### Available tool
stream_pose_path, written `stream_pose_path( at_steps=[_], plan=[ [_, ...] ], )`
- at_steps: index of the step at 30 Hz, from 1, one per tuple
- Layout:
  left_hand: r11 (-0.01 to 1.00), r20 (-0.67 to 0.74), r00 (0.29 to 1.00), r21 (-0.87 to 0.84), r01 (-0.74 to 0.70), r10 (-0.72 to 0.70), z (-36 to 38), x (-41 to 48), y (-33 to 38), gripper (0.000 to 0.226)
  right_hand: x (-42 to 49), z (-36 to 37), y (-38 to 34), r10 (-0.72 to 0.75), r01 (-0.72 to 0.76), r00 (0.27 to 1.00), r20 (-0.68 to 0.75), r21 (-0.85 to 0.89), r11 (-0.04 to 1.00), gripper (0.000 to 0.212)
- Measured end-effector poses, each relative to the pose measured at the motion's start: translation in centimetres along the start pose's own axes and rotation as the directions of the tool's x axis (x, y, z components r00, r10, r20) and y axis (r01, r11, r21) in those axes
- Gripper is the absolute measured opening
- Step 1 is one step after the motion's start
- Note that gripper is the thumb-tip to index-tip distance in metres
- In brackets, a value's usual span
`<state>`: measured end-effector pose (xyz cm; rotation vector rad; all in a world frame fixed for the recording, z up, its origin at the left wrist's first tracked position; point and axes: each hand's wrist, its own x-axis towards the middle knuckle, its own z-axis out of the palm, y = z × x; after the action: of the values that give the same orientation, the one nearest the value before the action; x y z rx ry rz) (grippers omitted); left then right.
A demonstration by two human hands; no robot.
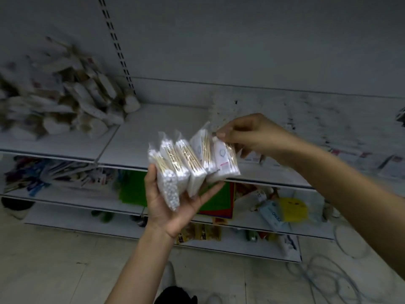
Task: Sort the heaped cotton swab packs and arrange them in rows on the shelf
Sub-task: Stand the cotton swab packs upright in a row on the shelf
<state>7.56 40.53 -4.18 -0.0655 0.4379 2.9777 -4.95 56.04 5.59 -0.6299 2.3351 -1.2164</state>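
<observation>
Before the shelf (153, 128): left hand (173, 202) grips fanned cotton swab packs (182, 163); right hand (245, 137) fingers pinch the end pack (225, 159). Sorting step; next, probably row placement.

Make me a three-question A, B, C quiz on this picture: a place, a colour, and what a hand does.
1. Where is the heap of packs? A. floor B. left on the shelf C. basket
2. What colour are the swab tips? A. pink B. black C. white
3. What does the right hand do? A. pinches the end pack B. hangs idle C. presses the wall

Answers: 1 B: it sprawls at the shelf's left. 2 C: white ends show through clear wrap. 3 A: thumb and finger nip its top.
</observation>
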Motion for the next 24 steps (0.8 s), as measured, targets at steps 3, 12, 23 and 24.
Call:
stream_pose_path(
  at_steps=[3,12,23,24],
  plan=[
    [0.996,-0.113,0.989,0.013,-0.089,0.09,-0.3,-0.5,-0.1,0.101,0.0,-1.1,-0.5,-0.031,0.032,0.995,-0.092,0.014,0.999,0.015],
    [0.982,-0.259,0.948,0.025,-0.187,0.187,-1.7,-1.1,1.7,0.095,2.4,-3.2,-0.1,-0.105,0.066,0.97,-0.218,-0.177,0.982,0.022],
    [0.988,-0.264,0.952,0.033,-0.151,0.155,-3.7,-0.1,4.2,0.087,6.4,0.5,5.0,-0.163,0.021,0.983,-0.08,-0.842,0.539,0.03],
    [0.99,-0.262,0.954,0.028,-0.141,0.144,-3.8,0.0,4.4,0.087,6.4,0.5,5.0,-0.174,0.013,0.98,-0.1,-0.834,0.552,0.03]
  ],
)
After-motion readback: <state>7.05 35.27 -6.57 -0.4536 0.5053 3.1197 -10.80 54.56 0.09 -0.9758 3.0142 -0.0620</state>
